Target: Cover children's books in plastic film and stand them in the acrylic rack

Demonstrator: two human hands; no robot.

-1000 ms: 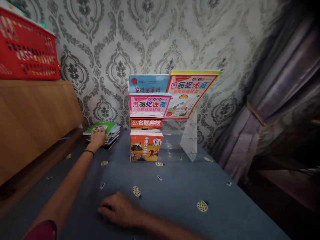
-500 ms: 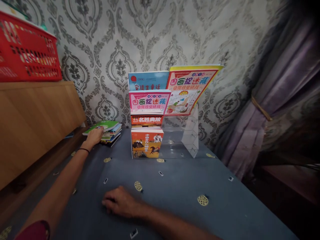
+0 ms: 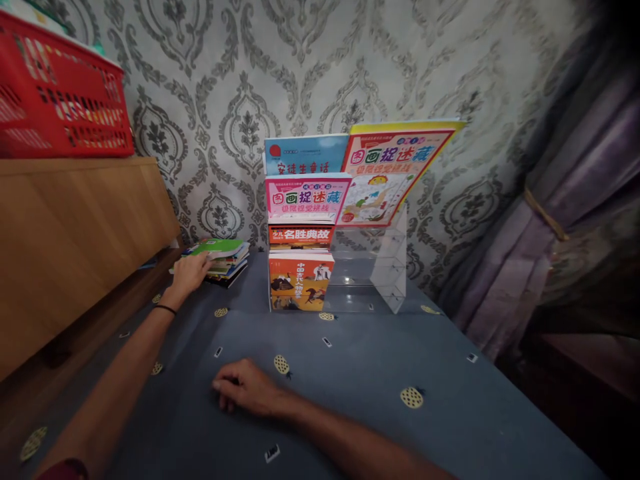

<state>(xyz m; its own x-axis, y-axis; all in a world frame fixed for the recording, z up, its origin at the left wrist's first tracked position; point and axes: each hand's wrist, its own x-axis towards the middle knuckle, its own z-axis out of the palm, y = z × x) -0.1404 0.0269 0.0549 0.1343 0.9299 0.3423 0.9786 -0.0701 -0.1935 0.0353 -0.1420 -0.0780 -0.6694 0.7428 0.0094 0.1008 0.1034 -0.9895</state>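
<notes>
My left hand [image 3: 190, 275] reaches to the near left edge of a small stack of books [image 3: 231, 270]. Its fingers close over the edge of the top one, a green book [image 3: 220, 247]; the thumb is hidden. Near the front of the table my right hand [image 3: 245, 385] rests on the cloth, loosely curled with nothing in it. A clear acrylic book rack [image 3: 393, 267] stands beyond it. On the rack are an orange book [image 3: 301, 283] at the bottom left, a red book [image 3: 300, 236], a pink book [image 3: 307, 198], a blue book [image 3: 306, 152] and a pink-and-yellow book [image 3: 390, 177] at the upper right.
A blue tablecloth [image 3: 350, 373] with pineapple prints covers the table. To the left, a wooden cabinet [image 3: 80, 233] carries a red plastic basket [image 3: 65, 100]. Patterned wallpaper [image 3: 310, 73] is behind the rack, and a tied purple curtain [image 3: 540, 247] hangs at the right.
My left hand has shifted from the top of the green book to its near edge. The right hand stays curled on the cloth. The whole view has swung slightly left.
</notes>
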